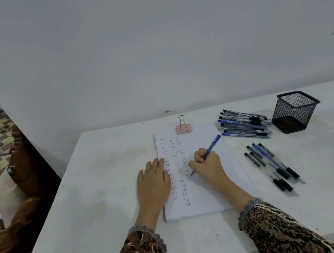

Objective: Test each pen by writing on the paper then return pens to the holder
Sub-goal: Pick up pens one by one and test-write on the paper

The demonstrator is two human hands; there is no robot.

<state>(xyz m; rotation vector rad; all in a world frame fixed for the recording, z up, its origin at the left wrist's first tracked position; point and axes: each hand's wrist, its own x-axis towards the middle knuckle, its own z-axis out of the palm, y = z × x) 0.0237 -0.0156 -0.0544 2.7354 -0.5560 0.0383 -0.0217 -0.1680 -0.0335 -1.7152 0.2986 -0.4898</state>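
Pen (head view): a blue pen (211,147) slants from upper right down to lower left, with its tip on the paper beside the third column of writing.
Right hand: the right hand (208,166) is curled round the pen's lower barrel, which is pinched between thumb and fingers. The heel of the hand rests on the sheet.
Left hand: the left hand (153,179) lies palm down with fingers straight and close together. It presses across the paper's left edge, partly on the table, and grasps nothing.
Paper: the white paper (211,193) lies lengthwise in front of the person, with three columns of short handwritten words down its left half.
Binder clip: a pink binder clip (183,127) grips the middle of the paper's far edge.
Holder: the black mesh holder (296,111) stands at the far right of the table, well apart from both hands.
Pen pile: a heap of blue and black pens (244,124) lies just beside the holder, between it and the paper's far right corner.
Second group: a smaller row of pens (274,166) lies to the right of the paper, nearer the person.
Table: the white table (86,204) stands against a pale wall.
Sleeves: the brown patterned sleeves (276,231) end in grey lace cuffs.
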